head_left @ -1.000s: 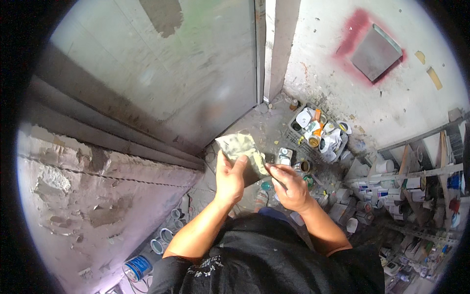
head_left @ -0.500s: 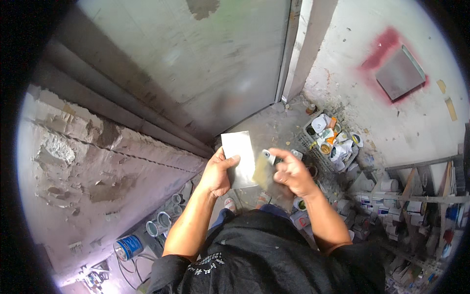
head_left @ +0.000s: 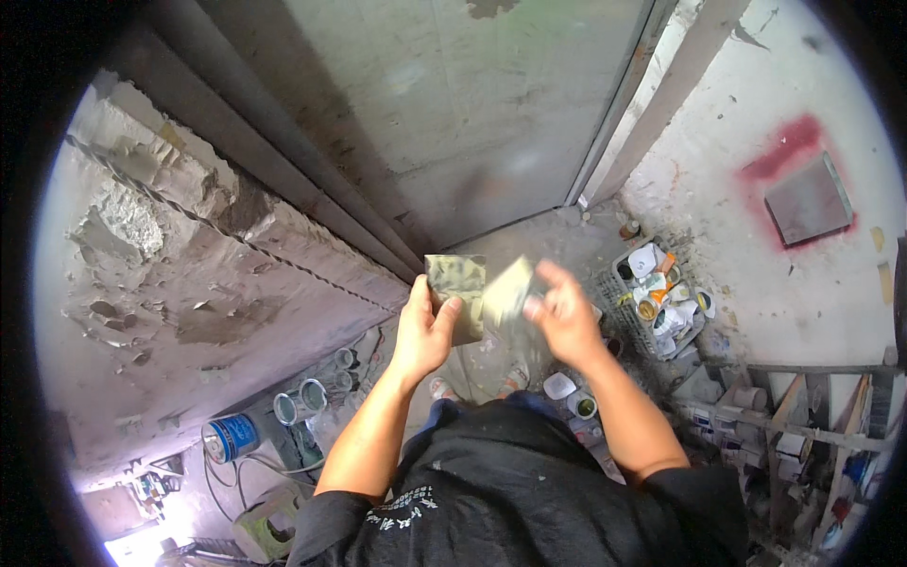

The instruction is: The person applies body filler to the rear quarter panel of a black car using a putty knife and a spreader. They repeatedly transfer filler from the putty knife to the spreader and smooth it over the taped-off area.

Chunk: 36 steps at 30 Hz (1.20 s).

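My left hand point(head_left: 421, 338) grips a thin rectangular panel point(head_left: 456, 276) by its left edge, thumb laid across the front. The panel's face looks mottled, dark and pale yellow. Just to its right, my right hand point(head_left: 571, 326) pinches a small flat pale-yellow piece point(head_left: 508, 291) between thumb and fingers. Motion smears this piece, so its kind cannot be made out. Its left edge lies close to the panel's right side; whether they touch is unclear.
A crate point(head_left: 652, 340) of used cups and paper stands at the right wall, near a shelf point(head_left: 784, 411) crowded with cans. A blue can point(head_left: 231, 438) and open tins point(head_left: 300, 403) sit at lower left. A grey box point(head_left: 810, 200) juts from the right wall.
The panel's face has gone from bright white glare to a mottled yellow and dark look. The pale-yellow piece has tilted and risen slightly. The surroundings have shifted as my head turned.
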### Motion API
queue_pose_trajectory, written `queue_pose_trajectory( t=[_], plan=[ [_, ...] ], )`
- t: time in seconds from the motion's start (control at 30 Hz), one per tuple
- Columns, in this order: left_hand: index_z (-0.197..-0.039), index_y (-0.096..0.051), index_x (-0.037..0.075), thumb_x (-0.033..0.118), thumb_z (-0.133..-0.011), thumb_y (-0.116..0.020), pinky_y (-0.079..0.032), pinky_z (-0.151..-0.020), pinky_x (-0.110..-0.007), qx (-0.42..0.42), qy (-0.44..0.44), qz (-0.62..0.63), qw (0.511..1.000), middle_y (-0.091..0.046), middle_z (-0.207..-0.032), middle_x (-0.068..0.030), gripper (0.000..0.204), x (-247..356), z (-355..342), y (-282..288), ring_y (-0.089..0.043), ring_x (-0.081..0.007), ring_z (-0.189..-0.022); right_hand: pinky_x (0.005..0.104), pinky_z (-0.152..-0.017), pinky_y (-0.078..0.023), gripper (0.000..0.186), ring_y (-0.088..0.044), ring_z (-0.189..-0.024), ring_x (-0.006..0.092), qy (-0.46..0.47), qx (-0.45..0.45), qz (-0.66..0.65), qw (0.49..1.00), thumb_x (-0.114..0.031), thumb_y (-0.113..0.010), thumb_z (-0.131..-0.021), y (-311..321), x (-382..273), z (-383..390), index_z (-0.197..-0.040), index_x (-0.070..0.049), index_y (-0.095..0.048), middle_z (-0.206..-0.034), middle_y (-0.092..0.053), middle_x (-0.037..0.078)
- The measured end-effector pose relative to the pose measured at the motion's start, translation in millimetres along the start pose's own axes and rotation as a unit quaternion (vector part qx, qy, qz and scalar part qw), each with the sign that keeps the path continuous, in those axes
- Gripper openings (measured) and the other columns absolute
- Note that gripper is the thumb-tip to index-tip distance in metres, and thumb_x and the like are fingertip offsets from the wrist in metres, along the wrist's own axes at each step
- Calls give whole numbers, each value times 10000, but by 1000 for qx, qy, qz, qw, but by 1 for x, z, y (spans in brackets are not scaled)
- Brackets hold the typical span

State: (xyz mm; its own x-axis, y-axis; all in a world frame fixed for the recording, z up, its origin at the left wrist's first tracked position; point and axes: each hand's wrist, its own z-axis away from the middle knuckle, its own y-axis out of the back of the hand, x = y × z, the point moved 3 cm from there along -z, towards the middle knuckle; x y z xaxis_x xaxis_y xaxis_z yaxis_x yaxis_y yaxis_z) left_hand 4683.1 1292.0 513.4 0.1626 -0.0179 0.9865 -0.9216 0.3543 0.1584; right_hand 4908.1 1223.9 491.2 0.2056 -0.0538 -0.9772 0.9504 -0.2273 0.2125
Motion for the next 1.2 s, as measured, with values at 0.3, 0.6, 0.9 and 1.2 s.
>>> queue_pose_trajectory(
  t=[0.3,0.6,0.9,1.2],
  plan=[
    [-1342,-467,-14,-1,-943,-574,-472,-963,-311,39,67,216,973,-613,-1221,-99,414,-23,4,73,-589,-145,-1089,359,-1056,-426,657,-412,-1393,258,66,-2,-96,993,-120,-658,-930,-43,-38,-6,-1487,-2,-330,-1491,-437,192],
    [-1565,-202,52,173,-1031,-457,-360,-1125,-401,-49,-24,451,891,-419,-1497,-132,604,-6,34,109,-452,-249,-1353,353,-1107,-379,535,-463,-1344,231,-17,-83,-280,956,-113,-582,-998,-180,-61,44,-1462,11,-347,-1458,-483,185],
    [-1565,-137,-20,832,-833,-447,-188,-1193,-448,-44,-152,209,965,-219,-1604,-180,1166,6,62,120,-222,-308,-1483,344,-1113,-373,478,-482,-1311,201,-87,-177,-404,893,-117,-517,-1032,-215,-112,68,-1458,16,-345,-1443,-502,179],
    [-1562,-146,-27,823,-835,-441,-233,-1180,-434,78,-75,133,985,-194,-1619,-181,1157,22,103,90,-266,-335,-1472,332,-1072,-428,433,-528,-1263,193,-48,-227,-396,888,-137,-550,-1026,-201,-88,60,-1408,22,-422,-1392,-540,171]
  ],
)
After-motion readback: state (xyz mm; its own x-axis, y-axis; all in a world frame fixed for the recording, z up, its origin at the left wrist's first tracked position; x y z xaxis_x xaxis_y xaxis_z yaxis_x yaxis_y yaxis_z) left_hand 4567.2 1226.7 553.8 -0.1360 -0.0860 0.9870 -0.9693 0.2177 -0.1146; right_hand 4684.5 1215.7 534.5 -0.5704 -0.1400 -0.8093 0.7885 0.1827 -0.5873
